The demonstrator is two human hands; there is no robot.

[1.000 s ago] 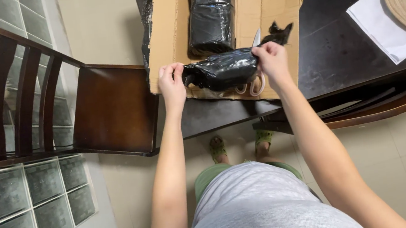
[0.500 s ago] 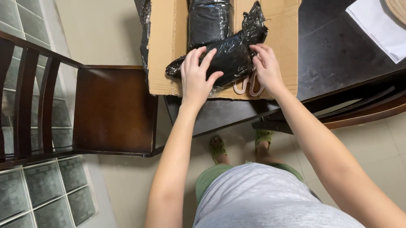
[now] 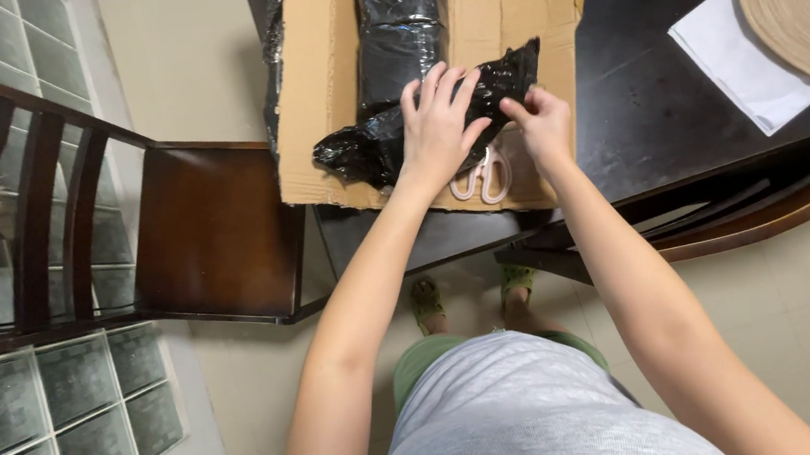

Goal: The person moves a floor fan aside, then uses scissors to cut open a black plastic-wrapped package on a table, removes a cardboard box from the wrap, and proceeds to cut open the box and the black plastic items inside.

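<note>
Left hand (image 3: 436,126) lies flat, fingers spread, pinning the crinkly black plastic-wrapped bundle (image 3: 386,139) on the flattened brown cardboard (image 3: 315,86) at the surface's near edge, while the right hand (image 3: 542,123) pinches its loose end (white-handled scissors (image 3: 482,177) underneath).

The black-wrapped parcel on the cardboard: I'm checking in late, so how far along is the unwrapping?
Done: the carton is cut flat into a cardboard sheet, and the scissors are set down.
In hand: the left hand presses the black-wrapped parcel; the right hand pinches its loose plastic end.
Left: the parcel remains wrapped, and so does a second black bundle behind.
</note>
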